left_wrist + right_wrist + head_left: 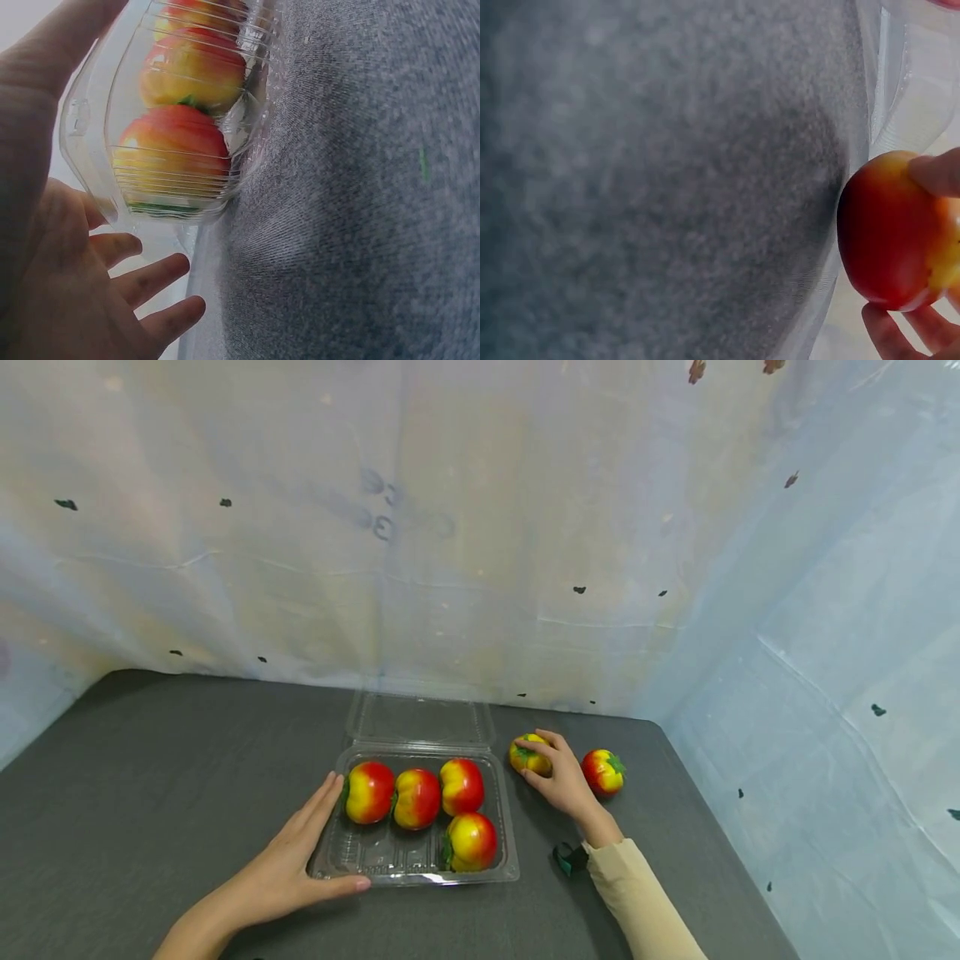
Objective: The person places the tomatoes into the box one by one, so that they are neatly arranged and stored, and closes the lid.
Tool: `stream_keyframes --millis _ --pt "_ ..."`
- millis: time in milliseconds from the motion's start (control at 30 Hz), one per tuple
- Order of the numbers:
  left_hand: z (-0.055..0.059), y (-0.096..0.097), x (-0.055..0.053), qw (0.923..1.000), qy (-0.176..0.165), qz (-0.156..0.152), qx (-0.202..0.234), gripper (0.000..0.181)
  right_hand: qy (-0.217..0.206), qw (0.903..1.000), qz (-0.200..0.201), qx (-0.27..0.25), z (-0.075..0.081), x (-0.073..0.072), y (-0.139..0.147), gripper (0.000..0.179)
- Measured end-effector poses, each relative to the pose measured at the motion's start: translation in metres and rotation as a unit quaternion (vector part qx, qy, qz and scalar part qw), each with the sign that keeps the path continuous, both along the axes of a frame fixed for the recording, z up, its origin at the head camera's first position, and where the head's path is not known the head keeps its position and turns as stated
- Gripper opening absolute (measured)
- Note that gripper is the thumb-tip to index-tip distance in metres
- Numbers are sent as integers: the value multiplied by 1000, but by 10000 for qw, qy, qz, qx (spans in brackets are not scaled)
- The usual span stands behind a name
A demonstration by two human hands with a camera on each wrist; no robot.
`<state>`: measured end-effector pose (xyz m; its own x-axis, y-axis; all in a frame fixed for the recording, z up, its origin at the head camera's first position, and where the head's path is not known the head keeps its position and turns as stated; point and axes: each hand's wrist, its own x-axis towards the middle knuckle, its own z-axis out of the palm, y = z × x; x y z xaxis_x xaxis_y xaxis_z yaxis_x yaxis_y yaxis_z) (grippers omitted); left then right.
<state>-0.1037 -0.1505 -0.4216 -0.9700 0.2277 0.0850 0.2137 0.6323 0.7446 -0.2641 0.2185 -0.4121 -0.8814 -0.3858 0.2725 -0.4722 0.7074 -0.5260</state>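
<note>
My right hand (562,781) grips a round red-and-yellow fruit (522,758) with a green leafy cap, at the right of the container; in the right wrist view, thumb and fingers lie round the fruit (892,232), close by the table surface. A clear plastic clamshell container (512,852) stands in the middle, lid raised at the back. Inside it lie several like fruits, among them one at the front right (471,842). My left hand (288,868) rests at the container's left front corner, thumb along the front edge and fingers extended along the left side.
Another red-and-yellow fruit (602,772) lies just right of my right hand. A small dark strap (567,858) shows by the right sleeve. The clear lid (420,720) leans toward the back. Pale plastic sheeting (465,527) walls the grey table (187,760) behind and at the right.
</note>
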Motion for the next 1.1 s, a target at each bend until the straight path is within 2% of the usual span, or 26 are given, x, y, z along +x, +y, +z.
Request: stream_keyframes --millis 567,1100 --pt "1 -1 -1 10000 22 -49 28 119 229 9989 202 -360 21 26 -4 42" --pt "0 -1 -1 10000 25 -33 -36 121 604 9946 644 -545 37 40 -11 44"
